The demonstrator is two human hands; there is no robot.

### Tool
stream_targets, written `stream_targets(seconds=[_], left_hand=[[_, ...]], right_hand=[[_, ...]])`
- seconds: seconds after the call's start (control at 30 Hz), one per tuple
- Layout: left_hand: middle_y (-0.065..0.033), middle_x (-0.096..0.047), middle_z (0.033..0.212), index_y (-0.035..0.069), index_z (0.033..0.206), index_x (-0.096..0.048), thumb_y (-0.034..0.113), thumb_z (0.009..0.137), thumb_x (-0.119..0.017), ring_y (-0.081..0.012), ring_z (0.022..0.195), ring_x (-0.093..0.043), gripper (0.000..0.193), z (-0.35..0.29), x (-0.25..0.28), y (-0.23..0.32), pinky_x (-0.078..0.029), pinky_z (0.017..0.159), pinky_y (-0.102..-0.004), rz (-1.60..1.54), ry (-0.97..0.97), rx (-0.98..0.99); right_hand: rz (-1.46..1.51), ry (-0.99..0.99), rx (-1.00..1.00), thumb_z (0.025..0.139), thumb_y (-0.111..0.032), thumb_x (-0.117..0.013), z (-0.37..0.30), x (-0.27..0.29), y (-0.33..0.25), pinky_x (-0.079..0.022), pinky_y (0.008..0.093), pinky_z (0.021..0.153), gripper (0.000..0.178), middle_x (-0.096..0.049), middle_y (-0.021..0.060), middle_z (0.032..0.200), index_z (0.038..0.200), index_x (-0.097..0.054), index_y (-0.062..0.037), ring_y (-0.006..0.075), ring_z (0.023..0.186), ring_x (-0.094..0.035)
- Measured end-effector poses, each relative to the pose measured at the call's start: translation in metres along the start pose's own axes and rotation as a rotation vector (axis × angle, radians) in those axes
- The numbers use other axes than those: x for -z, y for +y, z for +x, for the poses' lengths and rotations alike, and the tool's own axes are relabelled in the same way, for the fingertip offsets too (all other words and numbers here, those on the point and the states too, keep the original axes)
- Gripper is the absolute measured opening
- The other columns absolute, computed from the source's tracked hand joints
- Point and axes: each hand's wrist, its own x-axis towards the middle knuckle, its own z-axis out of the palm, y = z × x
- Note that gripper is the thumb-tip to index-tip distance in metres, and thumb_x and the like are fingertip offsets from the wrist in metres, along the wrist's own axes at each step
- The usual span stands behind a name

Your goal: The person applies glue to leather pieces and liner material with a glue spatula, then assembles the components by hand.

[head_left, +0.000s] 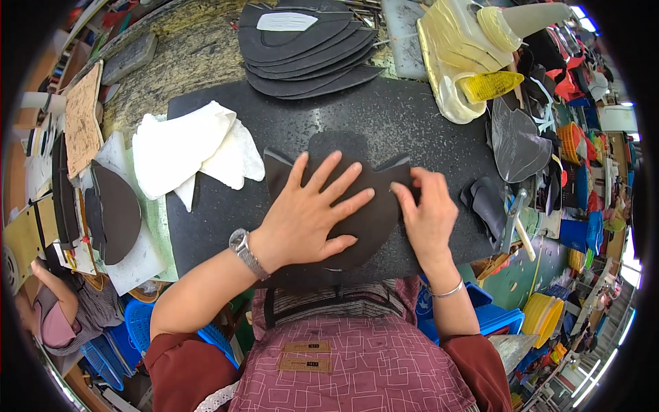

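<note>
A dark brown, curved flat piece point(374, 233), which looks like leather, lies on the black work board point(206, 230) in front of me. My left hand point(302, 216) rests flat on it with the fingers spread. At the piece's right corner, my right hand point(430, 216) has thumb and forefinger closed on the edge. A squared dark tab point(338, 143) shows beyond my left fingertips; whether it is part of the same piece, I cannot tell. Further away lies a stack of similar dark pieces point(309, 65), topped by a small white piece point(287, 22).
A folded white cloth point(178, 154) lies on the board's left. At the far right stands a glue-coated pot point(460, 106) with a yellow applicator point(491, 84). Dark scraps point(484, 206) and a metal-headed hammer point(516, 220) are at the right edge. Another person point(58, 309) is at far left.
</note>
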Motion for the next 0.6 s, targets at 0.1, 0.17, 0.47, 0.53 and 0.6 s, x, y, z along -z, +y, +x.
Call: stream_targets(seconds=[0.1,0.17,0.47,0.53,0.6], left_hand=[[-0.0103,-0.029,0.146,0.018,0.136,-0.041,0.063,0.075,-0.053,-0.0352,0.136,-0.020,0.077,0.001,0.000,-0.004,-0.010,0.106,-0.0590,0.023,0.006,0.010],[-0.0108,-0.028,0.146,0.016,0.136,-0.040,0.065,0.075,-0.052,-0.0355,0.136,-0.020,0.080,-0.002,0.001,-0.008,-0.010,0.106,-0.0588,0.018,0.012,0.014],[-0.0208,-0.026,0.144,0.010,0.136,-0.039,0.067,0.075,-0.051,-0.0404,0.134,-0.019,0.084,-0.035,0.011,-0.021,-0.015,0.108,-0.0525,0.045,0.095,0.087],[-0.0201,-0.033,0.140,0.008,0.129,-0.046,0.049,0.075,-0.064,-0.0398,0.130,-0.030,0.071,-0.037,0.017,-0.023,-0.024,0.105,-0.0517,0.026,0.384,-0.020],[-0.0148,-0.057,0.114,0.004,0.104,-0.061,0.016,0.068,-0.074,-0.0334,0.101,-0.056,0.039,-0.037,0.039,-0.031,-0.047,0.086,-0.0419,0.071,0.613,0.002]], right_hand=[[-0.177,0.179,0.274,0.072,-0.010,-0.069,0.007,0.001,0.001,-0.048,0.0374,0.067,0.029,-0.061,0.0099,0.092,0.098,-0.058,-0.0058,0.0298,0.079,-0.059],[-0.069,-0.194,0.457,0.074,-0.024,-0.068,-0.003,0.004,-0.011,-0.043,0.0399,0.089,0.053,-0.052,0.0138,0.120,0.120,-0.050,-0.0042,0.0324,0.107,-0.051],[0.076,-0.038,0.612,0.079,-0.031,-0.064,0.112,-0.038,-0.042,-0.036,0.0422,0.098,0.054,-0.048,0.0170,0.129,0.122,-0.051,-0.0020,0.0338,0.120,-0.044],[0.309,-0.070,0.601,0.079,-0.027,-0.065,0.161,-0.078,-0.072,-0.042,0.0374,0.091,0.043,-0.054,0.0155,0.122,0.113,-0.057,-0.0023,0.0319,0.112,-0.050],[0.062,0.115,0.667,0.079,-0.025,-0.064,0.197,-0.114,-0.080,-0.046,0.0387,0.083,0.030,-0.062,0.0143,0.108,0.101,-0.063,-0.0038,0.0307,0.099,-0.058]])
